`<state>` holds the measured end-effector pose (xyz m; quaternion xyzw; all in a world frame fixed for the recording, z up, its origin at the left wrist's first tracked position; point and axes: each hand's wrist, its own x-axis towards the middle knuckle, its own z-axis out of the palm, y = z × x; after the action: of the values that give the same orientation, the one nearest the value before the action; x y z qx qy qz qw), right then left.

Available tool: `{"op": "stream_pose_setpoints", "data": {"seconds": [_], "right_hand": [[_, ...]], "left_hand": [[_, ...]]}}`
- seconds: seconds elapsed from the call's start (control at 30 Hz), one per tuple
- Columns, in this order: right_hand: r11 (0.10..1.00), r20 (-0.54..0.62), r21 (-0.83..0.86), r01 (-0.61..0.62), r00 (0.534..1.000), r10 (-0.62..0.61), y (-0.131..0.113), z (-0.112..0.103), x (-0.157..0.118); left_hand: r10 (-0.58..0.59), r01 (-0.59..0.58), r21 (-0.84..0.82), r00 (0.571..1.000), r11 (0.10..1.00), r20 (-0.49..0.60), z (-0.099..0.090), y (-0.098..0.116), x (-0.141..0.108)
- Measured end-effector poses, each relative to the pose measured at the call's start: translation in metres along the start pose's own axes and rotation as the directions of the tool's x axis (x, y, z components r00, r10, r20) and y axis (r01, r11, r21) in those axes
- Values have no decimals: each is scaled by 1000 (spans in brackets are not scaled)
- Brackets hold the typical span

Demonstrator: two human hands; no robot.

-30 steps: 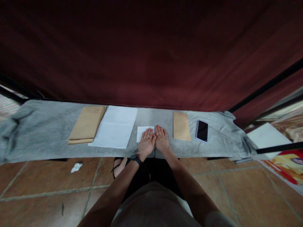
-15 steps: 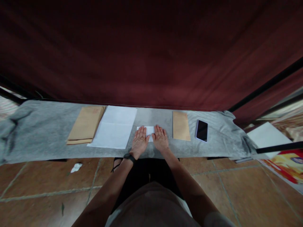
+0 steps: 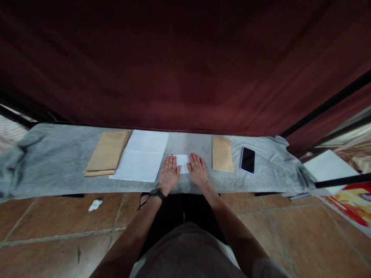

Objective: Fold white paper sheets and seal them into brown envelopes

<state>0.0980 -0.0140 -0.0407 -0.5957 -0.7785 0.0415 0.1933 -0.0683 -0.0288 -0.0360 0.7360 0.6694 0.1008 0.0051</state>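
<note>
A small white piece of paper point(image 3: 182, 163), seemingly folded, lies on the grey cloth in front of me. My left hand point(image 3: 169, 172) rests flat over its left end, fingers stretched out. Over the right end lies my right hand point(image 3: 197, 170), also flat with straight fingers. Both palms face down, and the paper's ends are hidden under them. Left of my hands are larger white sheets point(image 3: 142, 154) with a crease across the middle. A single brown envelope point(image 3: 222, 154) is to the right of my right hand.
A stack of brown envelopes point(image 3: 107, 152) lies beside the white sheets at the left. A phone point(image 3: 247, 160) sits right of the single envelope. The grey cloth point(image 3: 58, 158) covers a narrow bench, with a dark red curtain point(image 3: 185, 77) behind it.
My left hand has slid slightly left relative to the paper, so more of the paper's middle shows between my hands. My right hand has stayed nearly in place.
</note>
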Motion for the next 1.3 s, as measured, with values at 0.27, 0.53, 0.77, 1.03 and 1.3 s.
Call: {"op": "stream_pose_setpoints", "data": {"seconds": [0.27, 0.53, 0.77, 1.03, 1.3], "right_hand": [[928, 167, 104, 359, 913, -372, -6, -19, -47], [961, 154, 36, 273, 949, -275, 4, -17, -37], [974, 142, -4, 225, 965, -222, 16, -11, -19], [986, 99, -39, 164, 982, -159, 21, -10, -7], [994, 88, -32, 106, 991, -103, 18, -7, -6]], "left_hand": [[19, -19, -16, 1000, 1000, -5, 4, -3, 0], [13, -13, -30, 1000, 999, -11, 4, -2, 0], [9, -10, -27, 1000, 1000, -7, 3, -2, 0], [6, -6, -12, 1000, 1000, -3, 1, -1, 1], [147, -146, -36, 989, 989, 17, -3, 15, -8]]}}
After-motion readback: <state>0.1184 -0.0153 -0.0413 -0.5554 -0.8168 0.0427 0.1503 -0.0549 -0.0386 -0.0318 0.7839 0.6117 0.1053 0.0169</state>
